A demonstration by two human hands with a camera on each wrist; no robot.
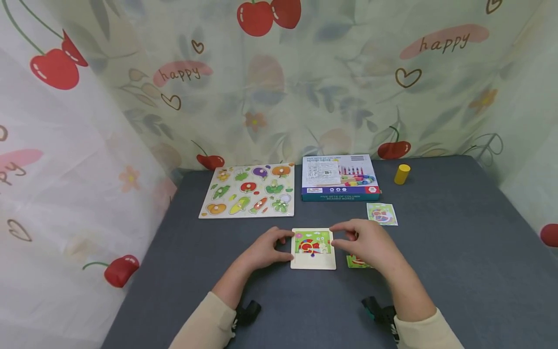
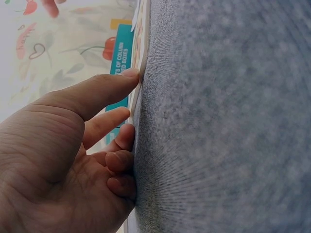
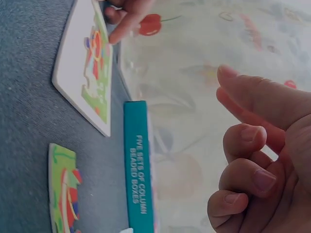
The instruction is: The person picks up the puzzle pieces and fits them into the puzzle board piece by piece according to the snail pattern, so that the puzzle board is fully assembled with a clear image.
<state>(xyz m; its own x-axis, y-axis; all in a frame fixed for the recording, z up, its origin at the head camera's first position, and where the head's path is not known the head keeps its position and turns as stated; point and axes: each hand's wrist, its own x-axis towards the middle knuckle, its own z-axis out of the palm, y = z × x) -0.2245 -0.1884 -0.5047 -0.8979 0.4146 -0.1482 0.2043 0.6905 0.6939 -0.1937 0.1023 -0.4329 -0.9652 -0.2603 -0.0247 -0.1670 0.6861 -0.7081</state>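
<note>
A small wooden puzzle board (image 1: 311,262) lies flat on the dark table, with colourful picture pieces on a green ground filling its upper part. My left hand (image 1: 267,248) is at its left side, and the thumb and index fingertips touch the board's edge. Above the board's right edge hovers my right hand (image 1: 367,242), thumb and index finger apart and nothing between them. The right wrist view shows its other fingers loosely curled. A green and red puzzle piece (image 3: 63,189) rests on the table, partly covered by the right hand in the head view.
Behind the board stand a vegetable puzzle board (image 1: 231,191) and a blue and white box (image 1: 341,197) marked as beaded boxes. A yellow cylinder (image 1: 402,174) is at the back right, with a printed picture card (image 1: 394,218) nearer. Patterned curtain surrounds the table.
</note>
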